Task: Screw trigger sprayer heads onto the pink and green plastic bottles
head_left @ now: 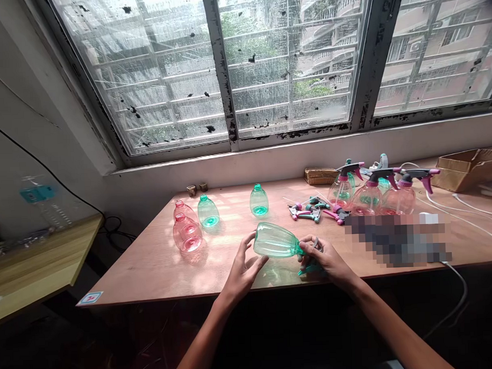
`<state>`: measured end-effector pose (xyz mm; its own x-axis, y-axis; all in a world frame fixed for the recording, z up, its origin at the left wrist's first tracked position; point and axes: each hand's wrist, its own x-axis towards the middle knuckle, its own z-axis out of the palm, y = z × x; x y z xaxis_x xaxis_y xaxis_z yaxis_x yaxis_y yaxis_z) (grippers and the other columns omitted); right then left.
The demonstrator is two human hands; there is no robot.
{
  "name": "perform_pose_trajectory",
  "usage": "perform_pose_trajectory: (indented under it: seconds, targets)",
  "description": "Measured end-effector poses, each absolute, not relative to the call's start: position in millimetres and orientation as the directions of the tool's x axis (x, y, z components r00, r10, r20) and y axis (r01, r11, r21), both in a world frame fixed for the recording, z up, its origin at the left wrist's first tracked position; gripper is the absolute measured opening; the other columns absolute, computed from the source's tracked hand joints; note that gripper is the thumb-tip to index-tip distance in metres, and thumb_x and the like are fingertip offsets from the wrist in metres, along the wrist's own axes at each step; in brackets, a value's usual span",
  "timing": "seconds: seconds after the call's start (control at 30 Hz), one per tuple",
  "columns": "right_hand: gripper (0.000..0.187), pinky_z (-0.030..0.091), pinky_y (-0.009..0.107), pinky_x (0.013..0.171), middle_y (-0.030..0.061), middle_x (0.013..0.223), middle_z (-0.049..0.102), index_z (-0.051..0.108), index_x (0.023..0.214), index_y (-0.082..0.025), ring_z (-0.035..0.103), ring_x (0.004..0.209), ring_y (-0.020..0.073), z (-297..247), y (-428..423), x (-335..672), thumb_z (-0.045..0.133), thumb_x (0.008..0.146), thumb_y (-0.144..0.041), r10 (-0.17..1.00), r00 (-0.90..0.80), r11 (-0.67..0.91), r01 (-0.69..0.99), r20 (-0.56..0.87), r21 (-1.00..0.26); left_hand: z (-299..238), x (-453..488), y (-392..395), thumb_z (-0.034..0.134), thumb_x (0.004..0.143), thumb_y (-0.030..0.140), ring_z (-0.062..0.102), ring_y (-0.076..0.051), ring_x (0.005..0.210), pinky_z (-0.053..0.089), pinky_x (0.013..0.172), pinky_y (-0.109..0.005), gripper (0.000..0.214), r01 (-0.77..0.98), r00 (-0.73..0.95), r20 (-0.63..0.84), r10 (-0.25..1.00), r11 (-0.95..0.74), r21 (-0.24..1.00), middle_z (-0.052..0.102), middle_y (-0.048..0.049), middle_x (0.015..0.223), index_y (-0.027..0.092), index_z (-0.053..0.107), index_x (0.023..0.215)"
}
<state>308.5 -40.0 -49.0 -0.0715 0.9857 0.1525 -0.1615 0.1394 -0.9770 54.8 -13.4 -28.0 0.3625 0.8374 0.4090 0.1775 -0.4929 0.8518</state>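
One green bottle (275,240) is held sideways over the table (144,274), its neck near three o'clock pinched by the right hand (326,261), its base lightly grasped by the left hand (243,269), so it could be dropped were either grip loosened.

Bare hands (243,272), bare forearms (206,334), slim wrists (352,283)
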Motion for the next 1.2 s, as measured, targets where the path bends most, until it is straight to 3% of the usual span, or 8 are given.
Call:
perform_pose_trajectory:
  seconds: [0.17, 0.3, 0.57, 0.83, 0.93, 1.0, 1.1, 1.2]
  targets:
    - [0.035, 0.053, 0.032, 0.061, 0.0001, 0.069, 0.068, 0.056, 0.092, -0.019, 0.067, 0.059, 0.0186, -49, -39, 308, 0.069, 0.086, -0.051, 0.985, -0.089, 0.130, -0.179, 0.148, -0.975, -24, 57, -14, 0.062, 0.091, 0.037, 0.041, -0.029, 0.139, 0.034, 0.116, -0.047, 0.053, 0.219, 0.377, 0.425, 0.823, -0.525, 0.823, 0.043, -0.0088, 0.151, 0.029, 0.047, 0.141]
    - [0.037, 0.055, 0.033, 0.057, -0.0021, 0.064, 0.062, 0.053, 0.081, -0.020, 0.062, 0.053, 0.0167, -45, -42, 306, 0.067, 0.086, -0.054, 0.984, -0.107, 0.115, -0.238, 0.144, -0.964, -25, 57, -13, 0.064, 0.090, 0.034, 0.038, -0.027, 0.142, 0.028, 0.119, -0.046, 0.054, 0.182, 0.364, 0.456, 0.812, -0.542, 0.820, 0.048, -0.0079, 0.149, 0.029, 0.046, 0.141]
    - [0.044, 0.054, 0.034, 0.055, -0.0024, 0.061, 0.063, 0.056, 0.086, -0.020, 0.065, 0.052, 0.0193, -44, -47, 299, 0.072, 0.078, -0.061, 0.986, -0.036, 0.159, -0.124, 0.165, -0.979, -29, 55, -13, 0.071, 0.085, 0.038, 0.045, -0.029, 0.138, 0.039, 0.110, -0.048, 0.048, 0.026, 0.284, 0.359, 0.889, -0.382, 0.924, 0.054, -0.0128, 0.144, 0.026, 0.053, 0.127]
    - [0.041, 0.054, 0.031, 0.053, -0.0037, 0.063, 0.060, 0.053, 0.081, -0.021, 0.064, 0.052, 0.0168, -40, -57, 294, 0.069, 0.082, -0.059, 0.997, -0.061, 0.025, -0.255, 0.042, -0.967, -26, 55, -17, 0.073, 0.083, 0.038, 0.041, -0.030, 0.141, 0.037, 0.111, -0.051, 0.045, 0.002, 0.270, 0.401, 0.875, -0.417, 0.909, 0.055, -0.0136, 0.143, 0.026, 0.055, 0.121]
    - [0.039, 0.057, 0.036, 0.056, -0.0015, 0.063, 0.062, 0.058, 0.089, -0.022, 0.065, 0.054, 0.0207, -38, -65, 292, 0.072, 0.080, -0.058, 0.987, 0.033, 0.163, -0.161, 0.159, -0.973, -15, 53, -20, 0.077, 0.079, 0.038, 0.039, -0.030, 0.143, 0.033, 0.115, -0.049, 0.053, -0.109, 0.332, 0.408, 0.851, -0.395, 0.912, 0.049, -0.0135, 0.149, 0.025, 0.053, 0.125]
    - [0.039, 0.059, 0.041, 0.063, 0.0033, 0.071, 0.069, 0.064, 0.094, -0.024, 0.069, 0.062, 0.0256, -38, -71, 290, 0.078, 0.075, -0.054, 0.945, 0.082, 0.317, 0.023, 0.318, -0.948, -7, 52, -24, 0.074, 0.080, 0.047, 0.044, -0.032, 0.139, 0.037, 0.113, -0.047, 0.060, -0.207, 0.390, 0.337, 0.857, -0.275, 0.939, 0.047, -0.0144, 0.149, 0.024, 0.051, 0.130]
    - [0.034, 0.057, 0.046, 0.075, 0.0101, 0.088, 0.075, 0.071, 0.094, -0.028, 0.072, 0.078, 0.0326, -39, -80, 287, 0.085, 0.070, -0.046, 0.842, 0.034, 0.504, 0.309, 0.539, -0.807, 2, 54, -31, 0.061, 0.086, 0.059, 0.059, -0.034, 0.124, 0.049, 0.100, -0.049, 0.060, -0.234, 0.423, 0.164, 0.891, -0.067, 0.970, 0.058, -0.0169, 0.137, 0.020, 0.052, 0.131]
    - [0.023, 0.056, 0.045, 0.074, 0.0101, 0.086, 0.075, 0.072, 0.093, -0.029, 0.071, 0.078, 0.0314, -40, -87, 280, 0.077, 0.078, -0.046, 0.810, 0.033, 0.539, 0.352, 0.586, -0.765, 6, 58, -38, 0.061, 0.088, 0.054, 0.065, -0.033, 0.113, 0.055, 0.090, -0.044, 0.050, -0.191, 0.353, 0.116, 0.928, -0.050, 0.980, 0.067, -0.0143, 0.121, 0.017, 0.060, 0.122]
